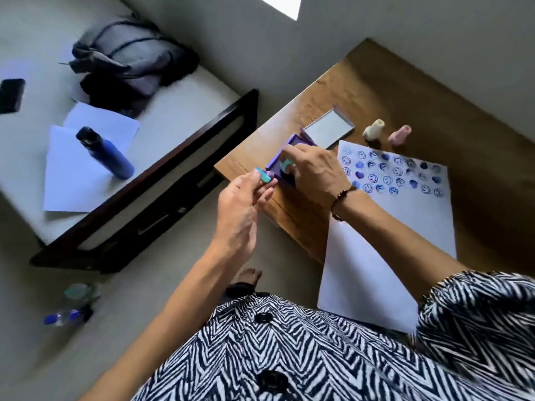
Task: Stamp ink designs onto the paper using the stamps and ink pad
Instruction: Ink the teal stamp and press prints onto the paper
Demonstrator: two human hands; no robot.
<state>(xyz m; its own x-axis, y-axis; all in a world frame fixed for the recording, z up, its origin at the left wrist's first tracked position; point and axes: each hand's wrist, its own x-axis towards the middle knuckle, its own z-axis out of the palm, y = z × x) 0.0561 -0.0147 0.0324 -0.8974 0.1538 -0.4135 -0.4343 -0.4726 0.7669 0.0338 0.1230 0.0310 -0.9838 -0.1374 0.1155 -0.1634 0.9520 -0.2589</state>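
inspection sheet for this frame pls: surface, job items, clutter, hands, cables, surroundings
Surface: wooden table, bare at the far side.
Job's things: paper with rows of blue smiley and heart prints at its far end; purple ink pad open, lid flipped back; white stamp and pink stamp lie beyond the paper.
Clutter: nothing seen on the table.
Hands: left hand pinches a teal stamp; right hand holds another teal stamp on the pad.
Cables: nothing seen.
Surroundings: bed with blue bottle, loose sheets, grey bag, phone; plastic bottles on the floor.
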